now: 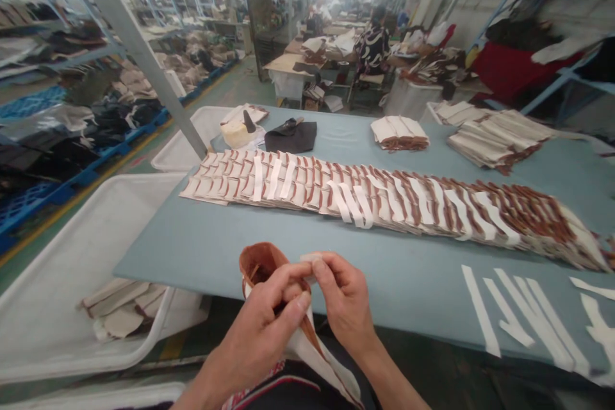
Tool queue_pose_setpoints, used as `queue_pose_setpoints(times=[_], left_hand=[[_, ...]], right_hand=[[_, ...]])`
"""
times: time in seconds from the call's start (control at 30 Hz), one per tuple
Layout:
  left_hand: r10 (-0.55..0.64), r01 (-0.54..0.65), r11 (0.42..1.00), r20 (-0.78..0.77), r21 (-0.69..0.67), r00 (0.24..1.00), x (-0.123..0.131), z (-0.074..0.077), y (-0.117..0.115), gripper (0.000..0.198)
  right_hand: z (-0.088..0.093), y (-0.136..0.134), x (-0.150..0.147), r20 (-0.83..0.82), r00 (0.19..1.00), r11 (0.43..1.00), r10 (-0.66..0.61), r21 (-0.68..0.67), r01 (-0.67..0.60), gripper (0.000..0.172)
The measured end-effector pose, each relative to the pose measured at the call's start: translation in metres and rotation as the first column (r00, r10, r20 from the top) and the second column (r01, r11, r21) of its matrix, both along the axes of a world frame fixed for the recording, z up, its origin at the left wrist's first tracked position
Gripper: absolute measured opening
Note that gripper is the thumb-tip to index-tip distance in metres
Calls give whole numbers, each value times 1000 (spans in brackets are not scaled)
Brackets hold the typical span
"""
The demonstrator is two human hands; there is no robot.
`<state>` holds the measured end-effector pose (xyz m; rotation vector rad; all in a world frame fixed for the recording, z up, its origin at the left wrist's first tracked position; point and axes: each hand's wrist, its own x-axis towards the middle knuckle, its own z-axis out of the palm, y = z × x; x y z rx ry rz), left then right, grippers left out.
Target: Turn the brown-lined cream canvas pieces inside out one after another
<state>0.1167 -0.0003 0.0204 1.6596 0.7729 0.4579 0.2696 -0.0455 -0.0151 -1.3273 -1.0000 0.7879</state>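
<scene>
- Since it probably needs steadying, left hand grips brown-and-cream leather piece at the table's near edge.
- Right hand pinches what looks like a pale strip beside it.
- Loose white strips near right, probably for reach.

1. A row of cloth pieces lies across the table, with strips on top.
2. Behind the row, from left to right: a cloth, one stack, a second stack.
3. Loose strips lie before the row, toward the right.
4. Left of the table stands a tub with pieces inside.
5. The left hand and right hand are before the row.
</scene>
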Motion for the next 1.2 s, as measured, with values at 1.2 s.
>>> queue_pose_setpoints(times=[1.2], left_hand=[[54,-24,945,80,-327,995,-29,-15,34,52]], right_hand=[[45,-14,7,-93,968,909,231,-334,-249,34]])
